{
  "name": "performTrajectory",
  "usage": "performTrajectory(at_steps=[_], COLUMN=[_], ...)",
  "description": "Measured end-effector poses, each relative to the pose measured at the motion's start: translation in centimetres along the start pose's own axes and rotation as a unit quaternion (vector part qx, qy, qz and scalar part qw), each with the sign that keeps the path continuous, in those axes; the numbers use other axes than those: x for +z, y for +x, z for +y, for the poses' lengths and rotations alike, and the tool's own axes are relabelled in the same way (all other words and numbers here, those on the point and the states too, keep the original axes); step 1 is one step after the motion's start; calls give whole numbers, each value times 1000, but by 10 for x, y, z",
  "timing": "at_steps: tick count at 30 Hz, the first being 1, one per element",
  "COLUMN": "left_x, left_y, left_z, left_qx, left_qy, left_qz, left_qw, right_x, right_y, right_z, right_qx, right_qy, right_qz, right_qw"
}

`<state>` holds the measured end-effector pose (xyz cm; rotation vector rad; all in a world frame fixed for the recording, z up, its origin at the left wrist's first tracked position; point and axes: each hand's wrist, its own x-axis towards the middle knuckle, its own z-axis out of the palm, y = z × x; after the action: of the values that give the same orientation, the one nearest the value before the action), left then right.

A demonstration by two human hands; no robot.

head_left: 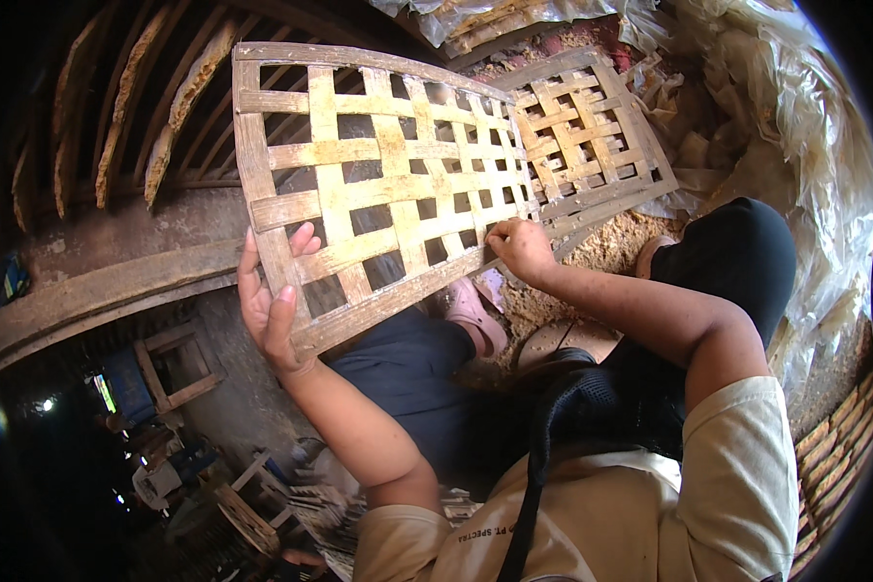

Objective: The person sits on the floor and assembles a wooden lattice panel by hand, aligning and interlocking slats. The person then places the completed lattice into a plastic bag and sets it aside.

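A wooden lattice tray (390, 184), with pale flat strips woven inside a brown rectangular frame, is tilted up in front of me. My left hand (274, 310) grips the left end of its frame, with the thumb on the near side and fingertips reaching through an opening. At the near right corner, my right hand (521, 249) is closed on the frame's edge; its fingertips are partly hidden. Just beyond that corner lies a second, darker lattice tray (592, 136), its far end toward the upper right.
Crumpled clear plastic sheeting (795, 155) hangs along the right side. Brown crumbly material (606, 242) covers the ground near my pink clog (475, 318). A wooden beam (116, 296) and rough-edged slats (179, 107) stand left. Wooden frames (175, 364) lie in the dim area lower left.
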<state>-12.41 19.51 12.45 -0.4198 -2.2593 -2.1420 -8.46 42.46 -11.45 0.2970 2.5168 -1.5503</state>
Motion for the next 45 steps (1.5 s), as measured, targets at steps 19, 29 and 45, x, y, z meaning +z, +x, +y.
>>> performTrajectory(at_steps=[19,29,45], left_x=[-1,0,2], left_y=[1,3,6], left_z=[1,4,4], left_qx=[11,-4,22], left_qy=[1,10,-30], left_qz=[-8,-19,-43], left_qw=[1000,1000,998], right_x=[-7,-26,-26], right_y=[0,38,30], right_z=[-26,-16,-23], right_qx=[-58,-63,53], right_qy=[36,-32,256], right_qz=[-89,-301,-312], right_qw=[994,951,913])
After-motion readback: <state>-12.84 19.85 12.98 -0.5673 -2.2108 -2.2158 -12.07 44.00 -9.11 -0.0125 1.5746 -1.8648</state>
